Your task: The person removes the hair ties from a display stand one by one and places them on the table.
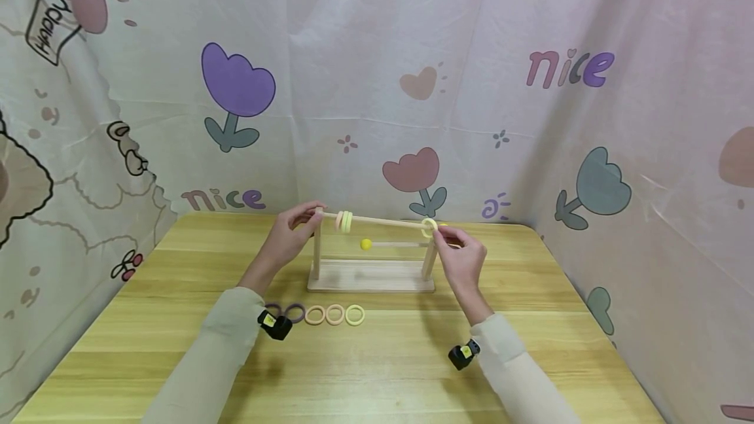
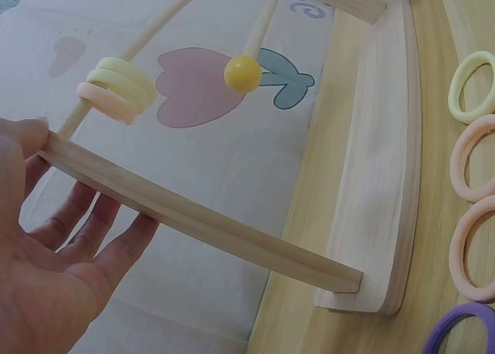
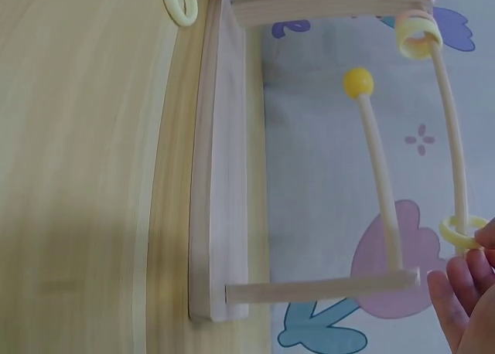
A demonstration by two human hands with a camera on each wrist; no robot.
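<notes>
A wooden rack stands on its flat base (image 1: pixel 371 277), with a post at each end. My left hand (image 1: pixel 290 233) grips the top of the left post (image 2: pixel 209 219), thumb above and fingers behind. From there an upper rod (image 1: pixel 385 220) runs right, carrying two pale yellow rings (image 1: pixel 347 222) and a peach ring (image 2: pixel 106 103) near its left end. My right hand (image 1: pixel 463 258) pinches another pale yellow ring (image 3: pixel 451 236), which encircles the rod's right end. In the right wrist view, that end is apart from the right post (image 3: pixel 325 290). A lower rod (image 3: pixel 379 176) ends in a yellow ball (image 1: pixel 366 245).
In front of the base, a row of loose rings lies on the wooden table (image 1: pixel 400 371): purple rings (image 1: pixel 295 322) at left, peach rings (image 1: pixel 335 324) in the middle, a yellow ring (image 1: pixel 355 325) at right. A patterned cloth (image 1: pixel 353 84) hangs behind the table.
</notes>
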